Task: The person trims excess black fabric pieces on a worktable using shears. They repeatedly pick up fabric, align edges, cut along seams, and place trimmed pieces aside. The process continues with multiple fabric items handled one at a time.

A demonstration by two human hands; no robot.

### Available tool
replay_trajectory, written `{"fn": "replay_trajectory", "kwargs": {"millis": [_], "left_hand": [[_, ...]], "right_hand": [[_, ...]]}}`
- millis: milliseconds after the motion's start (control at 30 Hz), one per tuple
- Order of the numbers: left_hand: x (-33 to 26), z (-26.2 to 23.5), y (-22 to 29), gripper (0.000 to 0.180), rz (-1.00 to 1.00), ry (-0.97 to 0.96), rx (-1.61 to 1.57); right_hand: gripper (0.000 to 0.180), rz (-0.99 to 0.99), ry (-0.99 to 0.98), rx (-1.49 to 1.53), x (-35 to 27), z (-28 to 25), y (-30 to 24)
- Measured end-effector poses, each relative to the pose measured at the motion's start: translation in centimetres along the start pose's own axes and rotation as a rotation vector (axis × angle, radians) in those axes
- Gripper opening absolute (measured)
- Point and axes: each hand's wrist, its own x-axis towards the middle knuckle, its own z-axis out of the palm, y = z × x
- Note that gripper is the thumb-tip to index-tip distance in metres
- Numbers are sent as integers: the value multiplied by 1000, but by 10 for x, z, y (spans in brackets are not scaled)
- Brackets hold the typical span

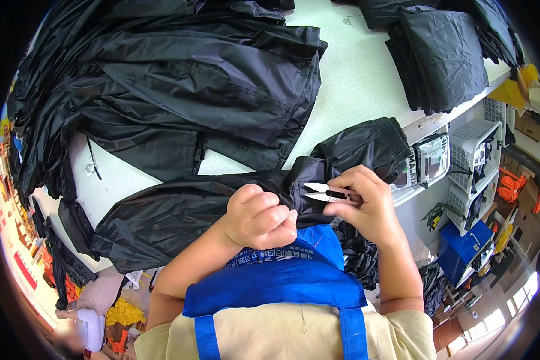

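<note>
White desk (366,78) under heaps of black jackets (180,90), folded black pile (444,54) at far right edge. Nearest the body, one black garment (180,216) across the desk front. Left hand (259,217) clenched on its fabric, pinching a fold. Right hand (366,207) grasping small thread snips (324,193), blades pointing left, touching the garment just beside the left hand.

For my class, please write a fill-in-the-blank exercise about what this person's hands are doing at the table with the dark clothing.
1. The right hand holds small thread snips with ____ blades.
2. The left hand grips a ____ garment.
3. The garment lies across a ____ table.
4. The person wears a ____ apron.

Missing words: silver; black; white; blue
</note>
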Motion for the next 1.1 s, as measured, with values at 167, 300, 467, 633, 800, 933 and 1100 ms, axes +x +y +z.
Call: {"fn": "replay_trajectory", "kwargs": {"millis": [167,300,467,633,800,933,1100], "left_hand": [[-3,1,0,25,-34,-9,-32],[-2,3,2,25,-29,2,-34],[-1,1,2,25,-20,-24,-35],[-1,0,-1,23,5,-8,-50],[5,-1,-6,20,-31,-11,-37],[28,-6,-15,20,-170,-116,-73],[39,-5,-40,25,-634,-263,-272]], "right_hand": [[32,10,40,83,-2,16,14],[30,-3,80,144,0,26,22],[26,-12,86,146,4,30,18],[20,-19,169,206,6,25,18],[25,-161,464,-233,45,-19,-2],[35,-250,518,-593,120,-54,26],[53,-235,357,-206,124,-80,39]]}}
